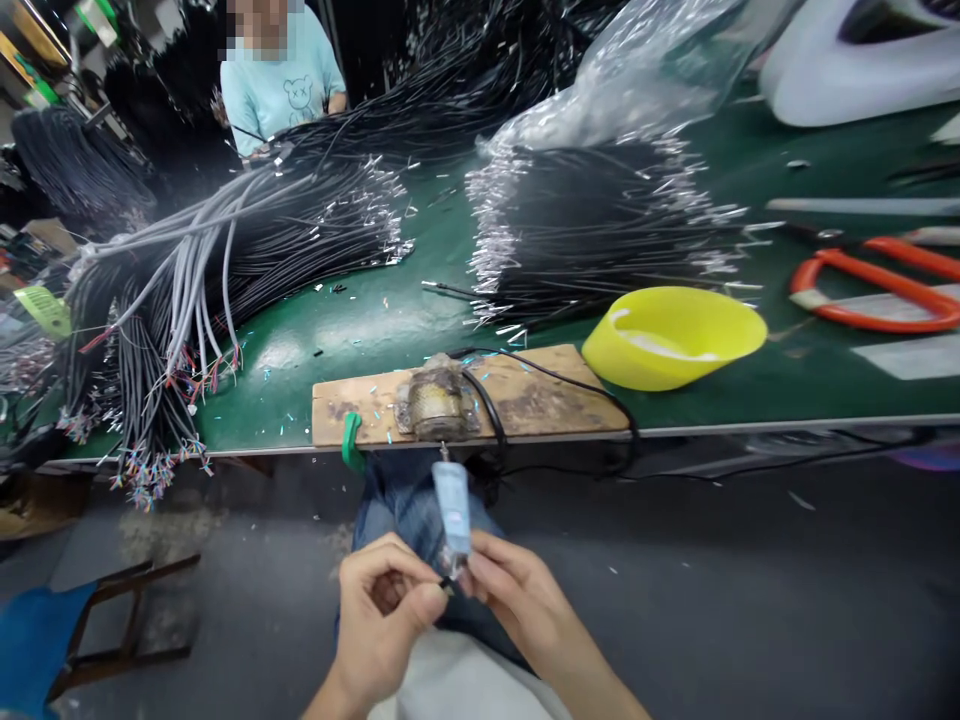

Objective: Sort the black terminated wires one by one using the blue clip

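Observation:
My left hand (pixel 386 610) is closed, with thumb and index finger pinching a short black cable end (pixel 448 583). Close beside it, my right hand (pixel 521 595) has its fingers pressed together at the lower tip of a light-blue tapered piece (pixel 452 505); what lies between those fingertips is blurred and hidden. The blue piece sits on the thin shaft of a small motor (pixel 437 402), and its lower end looks silvery. That motor is fixed on a wooden board (pixel 540 405) at the table's front edge, with a green clip (pixel 351 440) at the board's left.
Black cable bundles (pixel 592 220) with bare silvery ends lie across the green table (pixel 330 320). Grey cables (pixel 202 240) hang over its left edge. A yellow cut container (pixel 675 340) and orange-handled scissors (pixel 870 285) are on the right. Opposite sits a person (pixel 281 90); a blue chair (pixel 45 640) stands lower left.

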The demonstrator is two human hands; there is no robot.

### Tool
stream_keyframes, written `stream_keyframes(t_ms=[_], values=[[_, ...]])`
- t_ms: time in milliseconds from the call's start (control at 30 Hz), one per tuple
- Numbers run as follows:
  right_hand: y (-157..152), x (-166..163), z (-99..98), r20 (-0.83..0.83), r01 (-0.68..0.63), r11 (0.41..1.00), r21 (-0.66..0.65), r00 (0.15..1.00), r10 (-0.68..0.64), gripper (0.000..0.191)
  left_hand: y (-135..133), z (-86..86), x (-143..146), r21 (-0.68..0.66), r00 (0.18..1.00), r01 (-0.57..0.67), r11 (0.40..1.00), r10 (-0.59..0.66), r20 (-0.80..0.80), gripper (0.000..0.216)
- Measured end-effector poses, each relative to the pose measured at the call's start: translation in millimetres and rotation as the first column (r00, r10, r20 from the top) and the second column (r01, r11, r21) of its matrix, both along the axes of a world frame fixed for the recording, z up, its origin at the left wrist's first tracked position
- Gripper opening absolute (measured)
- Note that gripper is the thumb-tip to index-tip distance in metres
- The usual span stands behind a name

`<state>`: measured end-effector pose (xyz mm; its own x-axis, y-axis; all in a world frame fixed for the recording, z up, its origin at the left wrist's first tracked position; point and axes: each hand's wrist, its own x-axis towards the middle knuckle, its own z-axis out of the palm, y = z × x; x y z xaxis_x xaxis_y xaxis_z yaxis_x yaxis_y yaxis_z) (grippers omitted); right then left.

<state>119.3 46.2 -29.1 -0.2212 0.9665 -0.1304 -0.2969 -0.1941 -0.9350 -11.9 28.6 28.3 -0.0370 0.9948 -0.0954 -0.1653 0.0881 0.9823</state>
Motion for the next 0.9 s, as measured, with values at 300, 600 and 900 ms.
stream_keyframes(t_ms=[300, 600, 900], values=[[-29, -20, 9.1, 0.254, -0.424, 0.885, 0.194, 0.893, 0.372, 0.037, 5, 12.3, -9, 0.078, 0.832, -0.499, 0.863, 0.452, 0.321, 0.027], [-42, -23, 20.2, 0.098, -0.081, 0.994, 0.071, 0.992, 0.073, 0.023, -5, 13.1, -6, -0.005, 0.670, -0.593, 0.805, 0.497, 0.551, 0.024], [-40, -9, 30.3, 0.304, 0.147, 0.852, 0.502, 0.893, -0.333, 0.010, -10, -13.7, -36, 0.244, 0.678, -0.705, 0.666, 0.734, -0.043, 0.032]])
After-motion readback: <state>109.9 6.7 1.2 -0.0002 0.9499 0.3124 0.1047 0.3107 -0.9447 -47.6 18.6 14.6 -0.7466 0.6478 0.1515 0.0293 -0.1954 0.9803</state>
